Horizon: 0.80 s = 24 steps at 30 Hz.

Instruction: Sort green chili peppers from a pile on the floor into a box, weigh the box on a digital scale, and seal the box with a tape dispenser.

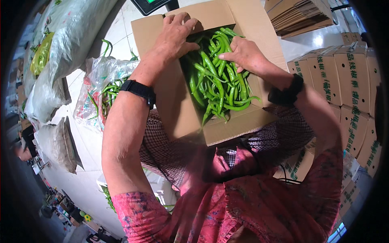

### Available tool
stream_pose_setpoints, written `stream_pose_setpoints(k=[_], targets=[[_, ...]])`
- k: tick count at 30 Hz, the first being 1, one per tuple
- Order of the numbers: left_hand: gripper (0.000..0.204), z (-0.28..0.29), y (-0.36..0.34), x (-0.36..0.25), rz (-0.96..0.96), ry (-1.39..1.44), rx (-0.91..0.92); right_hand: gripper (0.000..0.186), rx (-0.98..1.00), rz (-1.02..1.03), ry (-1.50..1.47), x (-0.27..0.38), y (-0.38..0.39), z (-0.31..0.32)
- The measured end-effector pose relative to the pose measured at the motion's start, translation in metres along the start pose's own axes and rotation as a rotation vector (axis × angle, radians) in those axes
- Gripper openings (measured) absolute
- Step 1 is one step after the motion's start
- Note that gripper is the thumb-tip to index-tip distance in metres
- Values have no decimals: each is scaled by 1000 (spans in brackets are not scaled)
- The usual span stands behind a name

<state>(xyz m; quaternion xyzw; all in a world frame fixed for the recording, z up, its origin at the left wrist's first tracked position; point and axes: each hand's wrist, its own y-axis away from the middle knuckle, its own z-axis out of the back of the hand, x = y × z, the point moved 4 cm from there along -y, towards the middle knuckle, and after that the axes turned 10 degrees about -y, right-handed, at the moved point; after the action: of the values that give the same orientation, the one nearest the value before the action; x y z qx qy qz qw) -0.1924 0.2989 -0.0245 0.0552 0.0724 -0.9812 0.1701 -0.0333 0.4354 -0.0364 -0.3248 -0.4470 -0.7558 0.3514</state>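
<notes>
An open cardboard box [239, 128] sits in front of my lap, its flaps folded out. Long green chili peppers [219, 81] fill it in a loose heap, mostly lying lengthwise. My left hand [174, 36] rests over the box's far left corner, fingers apart on the flaps and thumb reaching toward the peppers. Over the right side of the heap, my right hand [245, 54] has its fingers curled and its thumb pressed against a pepper. Its fingertips are partly hidden among the peppers. Dark bands circle both wrists.
On the left, a clear plastic bag [91, 93] with more peppers lies on the tiled floor, near large white sacks [81, 36]. Flattened cardboard [298, 18] is stacked at far right, above rows of closed cartons [324, 77]. A dark device [152, 6] with a green display stands beyond the box.
</notes>
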Motion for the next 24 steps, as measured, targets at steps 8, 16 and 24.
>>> stream_pose_setpoints(k=[8,16,24], targets=[[67,-8,-3,-2,-26,20,-51,44,25,80,-23,-7,-7,6],[69,-14,4,-1,-80,-4,-79,58,379,404,462,47,67,15],[62,-7,-2,-9,-150,-45,-18,72,721,612,531,20,134,-33]])
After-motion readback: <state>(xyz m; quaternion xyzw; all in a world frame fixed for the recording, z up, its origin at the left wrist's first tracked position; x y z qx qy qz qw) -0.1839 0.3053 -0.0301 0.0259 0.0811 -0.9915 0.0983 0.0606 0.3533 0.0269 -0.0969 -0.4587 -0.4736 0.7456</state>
